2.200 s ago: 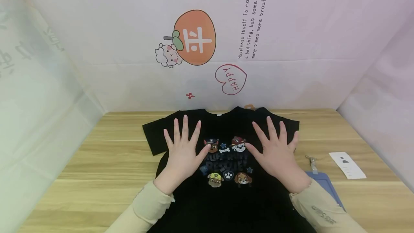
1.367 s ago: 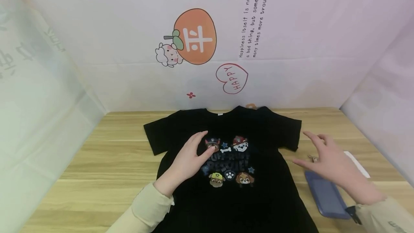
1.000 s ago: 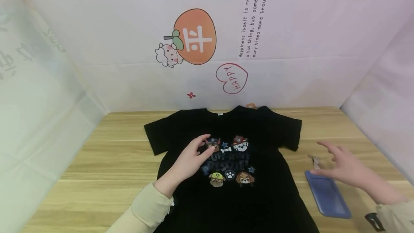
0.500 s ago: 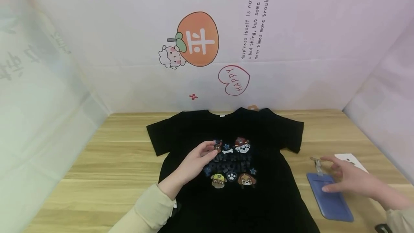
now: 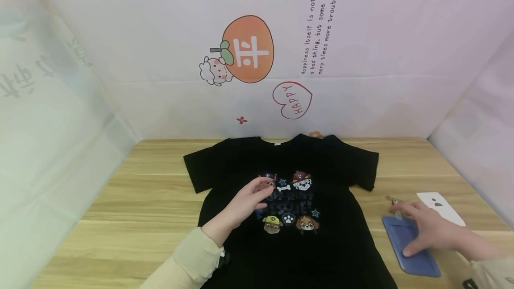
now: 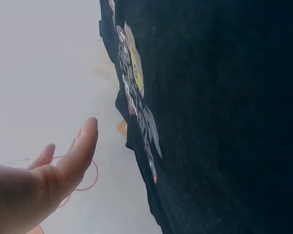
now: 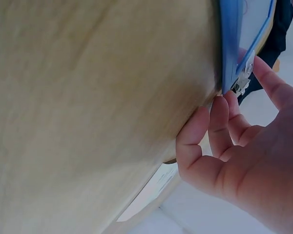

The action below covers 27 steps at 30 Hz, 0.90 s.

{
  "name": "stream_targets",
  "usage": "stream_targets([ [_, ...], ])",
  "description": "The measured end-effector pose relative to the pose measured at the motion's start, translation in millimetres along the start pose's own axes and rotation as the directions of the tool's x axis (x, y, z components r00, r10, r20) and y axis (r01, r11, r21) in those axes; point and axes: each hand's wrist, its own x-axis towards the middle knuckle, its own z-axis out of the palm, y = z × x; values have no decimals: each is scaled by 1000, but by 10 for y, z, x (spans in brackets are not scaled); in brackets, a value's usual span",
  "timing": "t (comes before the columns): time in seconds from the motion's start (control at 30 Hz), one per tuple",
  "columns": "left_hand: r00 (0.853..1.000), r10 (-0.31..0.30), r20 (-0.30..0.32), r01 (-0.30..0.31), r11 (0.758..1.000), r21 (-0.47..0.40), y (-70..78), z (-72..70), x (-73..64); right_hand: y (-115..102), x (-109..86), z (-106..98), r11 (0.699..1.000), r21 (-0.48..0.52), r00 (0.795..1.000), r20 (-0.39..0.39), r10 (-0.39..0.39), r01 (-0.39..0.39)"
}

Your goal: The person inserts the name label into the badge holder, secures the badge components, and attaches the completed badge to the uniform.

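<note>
A black short-sleeved T-shirt (image 5: 329, 244) with cartoon dog heads and lettering lies spread on the table, neck toward the back wall. My left hand (image 5: 246, 205) hovers over the print, fingers loosely bent and holding nothing; in the left wrist view its fingers (image 6: 80, 151) are clear of the cloth. To the shirt's right lies a blue badge holder (image 5: 421, 260) with a metal clip (image 5: 392, 200) at its far end. My right hand (image 5: 435, 229) grips it from above, thumb on its face. In the right wrist view curled fingers (image 7: 219, 122) meet the holder's edge beside the clip.
A white card (image 5: 445, 206) with a small dark figure lies right of my right hand. The wood-grain table (image 5: 120, 217) ends at a white printed cloth (image 5: 361, 97) at the back, with more white cloth at both sides.
My right hand has left the shirt, moved right and come down onto the badge holder, its fingers curling in. My left hand has lost its spread and turned over the print. The shirt stays put.
</note>
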Motion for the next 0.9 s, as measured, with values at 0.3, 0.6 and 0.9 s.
stream_targets([
  [0.3, 1000, -28, 14, 29, 997, -76, 12, 21, 12, -94, 31, 11, 998, -60, 1000, -18, -21, 20],
  [0.6, 1000, 9, 15, -8, 998, -67, 57, 25, -15, -148, 93, -2, 999, 35, 997, 71, -40, 38],
  [0.9, 998, -55, -6, 54, 992, -113, 52, 23, 21, -61, 99, -127, 990, 133, 984, 175, 28, -52],
])
